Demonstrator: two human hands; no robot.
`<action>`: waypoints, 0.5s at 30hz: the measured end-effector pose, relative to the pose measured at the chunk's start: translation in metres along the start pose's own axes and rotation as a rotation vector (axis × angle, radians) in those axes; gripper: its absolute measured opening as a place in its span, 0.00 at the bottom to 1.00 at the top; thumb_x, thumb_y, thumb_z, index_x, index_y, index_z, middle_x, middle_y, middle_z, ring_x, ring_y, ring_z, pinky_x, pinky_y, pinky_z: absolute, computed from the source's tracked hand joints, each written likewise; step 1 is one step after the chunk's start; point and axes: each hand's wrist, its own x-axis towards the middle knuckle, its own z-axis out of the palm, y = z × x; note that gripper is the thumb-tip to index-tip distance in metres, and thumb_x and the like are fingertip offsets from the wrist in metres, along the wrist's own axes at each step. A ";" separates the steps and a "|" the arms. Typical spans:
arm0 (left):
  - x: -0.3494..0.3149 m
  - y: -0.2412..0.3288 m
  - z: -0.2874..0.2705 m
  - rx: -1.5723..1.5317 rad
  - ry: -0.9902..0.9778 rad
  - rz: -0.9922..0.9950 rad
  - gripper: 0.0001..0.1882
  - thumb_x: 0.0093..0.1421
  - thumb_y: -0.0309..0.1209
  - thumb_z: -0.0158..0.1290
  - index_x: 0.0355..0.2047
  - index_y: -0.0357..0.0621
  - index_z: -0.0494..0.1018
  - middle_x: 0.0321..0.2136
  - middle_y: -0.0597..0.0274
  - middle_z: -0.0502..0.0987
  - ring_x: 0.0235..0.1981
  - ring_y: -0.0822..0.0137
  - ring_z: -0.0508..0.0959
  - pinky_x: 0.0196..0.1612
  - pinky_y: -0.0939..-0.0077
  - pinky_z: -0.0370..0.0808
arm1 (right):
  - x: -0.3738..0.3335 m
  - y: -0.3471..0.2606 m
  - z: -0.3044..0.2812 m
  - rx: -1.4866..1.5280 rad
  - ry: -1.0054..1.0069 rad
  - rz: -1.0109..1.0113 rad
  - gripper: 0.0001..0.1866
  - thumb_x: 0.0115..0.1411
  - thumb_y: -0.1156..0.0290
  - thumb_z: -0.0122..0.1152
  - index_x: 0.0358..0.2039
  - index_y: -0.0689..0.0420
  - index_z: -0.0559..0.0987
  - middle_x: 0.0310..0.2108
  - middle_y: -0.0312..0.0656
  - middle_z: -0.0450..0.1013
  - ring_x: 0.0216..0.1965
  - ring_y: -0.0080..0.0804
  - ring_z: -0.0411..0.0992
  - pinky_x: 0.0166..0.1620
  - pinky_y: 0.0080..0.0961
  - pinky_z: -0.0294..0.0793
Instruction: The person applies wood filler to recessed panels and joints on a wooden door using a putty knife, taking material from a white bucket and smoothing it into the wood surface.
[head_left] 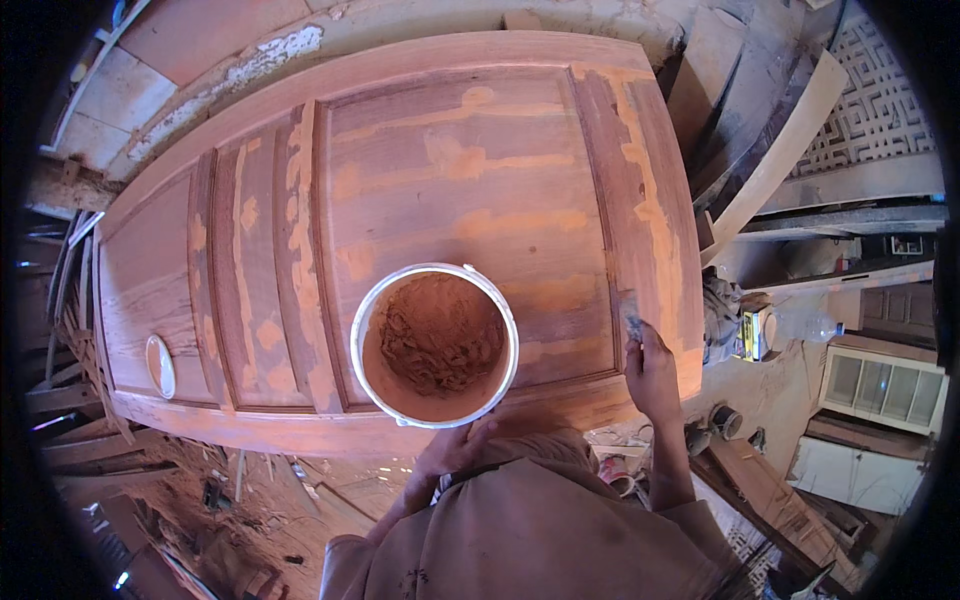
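A white bucket (436, 343) with reddish-brown putty inside stands on a large wooden panelled door (470, 190) lying flat. My left hand (452, 450) holds the bucket at its near rim. My right hand (650, 372) presses a small putty knife (631, 312) against the door's right stile, near the front right corner. Orange-brown patches of filler dot the panels and mouldings of the door.
A small white lid or dish (160, 365) lies on the door's left end. Wooden planks and a curved board (770, 160) lean at the right. A plastic bottle (812, 326), a yellow box (754, 333) and cabinets (875, 385) stand at the right. Scrap wood litters the floor at left.
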 end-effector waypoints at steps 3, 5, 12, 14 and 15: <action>0.003 -0.001 0.000 0.014 0.041 0.049 0.24 0.70 0.41 0.48 0.60 0.40 0.68 0.56 0.48 0.74 0.60 0.55 0.71 0.61 0.62 0.65 | 0.011 0.023 -0.005 -0.052 0.021 0.135 0.27 0.61 0.77 0.51 0.61 0.56 0.62 0.33 0.65 0.74 0.32 0.66 0.74 0.36 0.57 0.72; 0.004 0.007 -0.010 0.001 0.005 0.027 0.23 0.69 0.39 0.49 0.60 0.39 0.68 0.56 0.49 0.73 0.59 0.56 0.71 0.62 0.63 0.66 | 0.031 0.032 -0.015 -0.229 -0.032 -0.012 0.32 0.61 0.77 0.50 0.66 0.53 0.56 0.34 0.64 0.75 0.33 0.64 0.75 0.36 0.59 0.72; -0.007 -0.043 -0.010 0.090 0.054 0.019 0.19 0.67 0.35 0.52 0.55 0.39 0.73 0.54 0.51 0.76 0.57 0.58 0.73 0.60 0.64 0.67 | 0.124 0.004 -0.047 -0.822 -0.253 -0.105 0.27 0.61 0.67 0.57 0.61 0.42 0.68 0.33 0.49 0.77 0.38 0.51 0.78 0.40 0.48 0.77; -0.013 -0.055 -0.009 0.093 0.060 0.037 0.19 0.67 0.35 0.51 0.55 0.40 0.73 0.54 0.50 0.76 0.57 0.55 0.73 0.59 0.61 0.68 | 0.142 0.005 -0.053 -1.029 -0.359 -0.221 0.20 0.59 0.65 0.59 0.53 0.43 0.74 0.34 0.45 0.77 0.41 0.46 0.78 0.40 0.44 0.77; -0.016 -0.060 -0.007 0.111 0.069 0.057 0.19 0.66 0.35 0.51 0.55 0.41 0.72 0.53 0.50 0.76 0.56 0.52 0.73 0.59 0.58 0.68 | 0.152 0.001 -0.051 -1.073 -0.395 -0.240 0.17 0.58 0.64 0.60 0.49 0.44 0.77 0.33 0.45 0.77 0.40 0.44 0.79 0.40 0.43 0.77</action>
